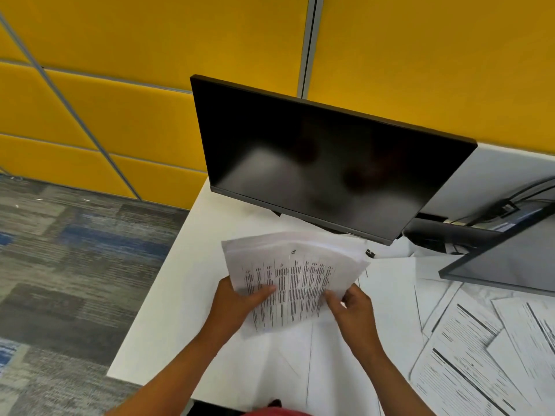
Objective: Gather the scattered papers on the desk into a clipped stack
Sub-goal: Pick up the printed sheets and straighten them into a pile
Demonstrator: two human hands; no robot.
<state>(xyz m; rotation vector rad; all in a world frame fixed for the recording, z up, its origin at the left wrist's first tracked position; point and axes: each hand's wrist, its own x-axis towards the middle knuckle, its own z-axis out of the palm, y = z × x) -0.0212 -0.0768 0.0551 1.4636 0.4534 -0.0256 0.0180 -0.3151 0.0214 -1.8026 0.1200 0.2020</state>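
A loose stack of printed papers [295,277] is held above the white desk [168,310], fanned out and tilted, in front of the monitor. My left hand [237,298] grips its left edge with the thumb lying across the printed top sheet. My right hand [354,310] pinches the stack's lower right corner. More printed sheets [480,355] lie scattered on the desk to the right, overlapping at different angles. A small black object [370,253], possibly a clip, shows at the stack's upper right edge.
A black monitor [324,157] stands just behind the stack. A second screen [510,259] and cables sit at the right. The desk's left edge drops to patterned carpet [75,250]. Yellow partition panels [150,55] form the back.
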